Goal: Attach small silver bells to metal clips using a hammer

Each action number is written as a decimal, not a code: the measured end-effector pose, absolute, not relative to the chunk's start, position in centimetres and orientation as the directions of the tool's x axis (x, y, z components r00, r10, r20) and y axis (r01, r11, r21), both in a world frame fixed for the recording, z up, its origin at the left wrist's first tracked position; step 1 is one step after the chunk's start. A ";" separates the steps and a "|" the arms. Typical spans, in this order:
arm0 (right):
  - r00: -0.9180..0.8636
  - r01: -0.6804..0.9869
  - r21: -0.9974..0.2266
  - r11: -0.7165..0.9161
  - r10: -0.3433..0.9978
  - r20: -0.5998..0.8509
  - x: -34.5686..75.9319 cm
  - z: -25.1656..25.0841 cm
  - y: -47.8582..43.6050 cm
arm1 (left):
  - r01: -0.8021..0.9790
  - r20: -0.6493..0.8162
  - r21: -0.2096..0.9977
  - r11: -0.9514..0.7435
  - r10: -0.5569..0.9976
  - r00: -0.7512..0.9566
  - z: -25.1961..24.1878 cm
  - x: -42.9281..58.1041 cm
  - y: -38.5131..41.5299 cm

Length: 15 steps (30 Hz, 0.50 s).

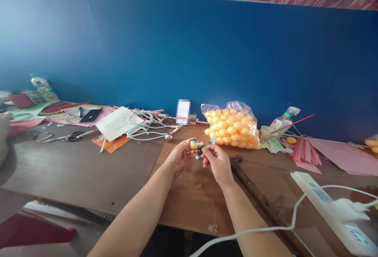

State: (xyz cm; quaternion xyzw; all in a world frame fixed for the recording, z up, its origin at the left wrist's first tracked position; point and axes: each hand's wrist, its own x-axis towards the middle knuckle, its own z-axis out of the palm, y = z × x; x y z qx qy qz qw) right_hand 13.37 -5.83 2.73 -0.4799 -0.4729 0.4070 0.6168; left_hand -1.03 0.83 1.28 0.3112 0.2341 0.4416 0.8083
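Note:
My left hand (pixel 182 155) is closed around a small ball (pixel 194 144), yellow in front with a shiny silver covering around it. Close on its right, my right hand (pixel 217 160) pinches a small dark, shiny piece with pale edges (pixel 200 151); its exact kind is too small to tell. Both hands are raised over the brown table (pixel 184 194), almost touching. Behind them and to the right lies a clear plastic bag of orange-yellow balls (pixel 233 127). A second silver ball (pixel 168 137) rests on the table to the left.
Scissors (pixel 73 136), a white sheet (pixel 118 123) and a pale blue cable (pixel 147 137) lie left. On the right are a plastic bottle (pixel 286 121), pink paper strips (pixel 305 152), a dark bar (pixel 260 198) and a white power strip (pixel 317 194), with its cord crossing near my right forearm.

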 end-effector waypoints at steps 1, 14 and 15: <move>0.221 -0.082 -0.974 0.212 0.957 0.190 13.4 2.7 -5.8 | -0.560 -0.094 0.715 0.419 0.851 0.516 1.3 -1.0 0.8; 0.142 -0.345 -0.925 0.158 0.983 0.115 13.9 2.6 -5.5 | -0.521 -0.037 0.751 0.405 0.814 0.580 1.5 -1.0 0.2; 0.140 -0.348 -0.923 0.166 0.982 0.123 13.9 2.6 -5.6 | -0.521 -0.032 0.752 0.405 0.811 0.584 1.4 -1.0 0.3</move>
